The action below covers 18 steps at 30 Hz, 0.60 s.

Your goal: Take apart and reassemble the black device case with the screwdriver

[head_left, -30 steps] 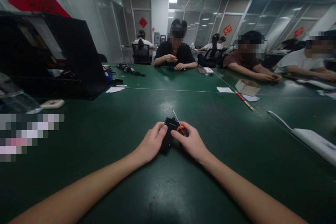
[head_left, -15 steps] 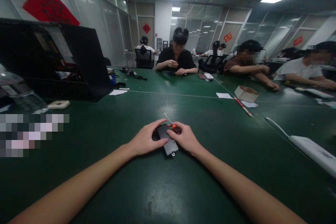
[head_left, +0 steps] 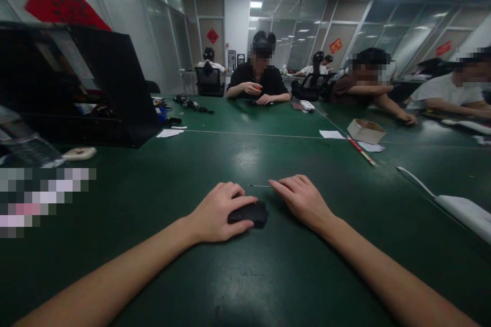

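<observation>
My left hand [head_left: 224, 213] is closed around a small dark rectangular case [head_left: 253, 216], thumb on the near side and fingers over the far side. The case lies on the green table [head_left: 238, 276], its right end sticking out past my fingertips. To its right, my right hand [head_left: 303, 196] is held low over the table with its fingers curled. From those fingers the thin metal shaft of a screwdriver [head_left: 260, 186] points left, beyond the far edge of the case. The screwdriver's handle is hidden under my right hand.
A black open box [head_left: 143, 107] and a clear plastic bottle [head_left: 28, 138] stand at the left. Ahead are paper scraps [head_left: 171, 133], a small cardboard box [head_left: 366, 131] and a red stick [head_left: 361, 152]. A white power strip [head_left: 464, 212] lies right. Several people sit around.
The case has been turned from grey face up and slanting to dark side up and lying crosswise. My right hand has left it and moved right, the screwdriver now lying level.
</observation>
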Each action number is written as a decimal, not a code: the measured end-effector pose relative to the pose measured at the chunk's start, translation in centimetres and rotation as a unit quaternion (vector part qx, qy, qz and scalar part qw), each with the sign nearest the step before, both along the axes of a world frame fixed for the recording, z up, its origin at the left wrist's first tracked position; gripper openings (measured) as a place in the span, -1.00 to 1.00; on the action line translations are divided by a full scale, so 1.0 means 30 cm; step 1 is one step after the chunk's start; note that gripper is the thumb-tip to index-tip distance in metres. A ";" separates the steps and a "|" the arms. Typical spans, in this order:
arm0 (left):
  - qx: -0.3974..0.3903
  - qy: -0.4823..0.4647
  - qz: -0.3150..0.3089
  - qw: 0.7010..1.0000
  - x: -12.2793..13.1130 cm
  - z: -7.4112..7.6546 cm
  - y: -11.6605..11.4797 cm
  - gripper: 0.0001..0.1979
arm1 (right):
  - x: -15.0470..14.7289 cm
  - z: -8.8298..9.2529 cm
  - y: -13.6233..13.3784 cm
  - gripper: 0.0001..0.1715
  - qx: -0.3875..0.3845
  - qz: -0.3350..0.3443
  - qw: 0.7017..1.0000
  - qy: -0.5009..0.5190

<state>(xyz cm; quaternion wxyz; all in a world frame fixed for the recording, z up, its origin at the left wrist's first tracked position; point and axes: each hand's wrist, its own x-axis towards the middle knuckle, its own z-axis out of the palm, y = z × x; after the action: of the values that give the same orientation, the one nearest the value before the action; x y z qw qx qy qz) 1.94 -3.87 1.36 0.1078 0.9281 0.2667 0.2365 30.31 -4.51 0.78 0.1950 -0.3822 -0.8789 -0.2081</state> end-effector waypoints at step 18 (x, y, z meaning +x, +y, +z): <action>-0.117 -0.061 0.044 0.990 0.027 -0.018 -0.026 -0.63 | 0.088 0.075 -0.024 -0.61 0.110 0.035 0.990 -0.084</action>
<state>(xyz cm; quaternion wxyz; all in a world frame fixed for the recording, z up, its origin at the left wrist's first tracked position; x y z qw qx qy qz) 2.74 -4.63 0.83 0.2210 0.8802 0.3260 0.2648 32.96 -5.21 3.04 0.1689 -0.3084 -0.8767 -0.3283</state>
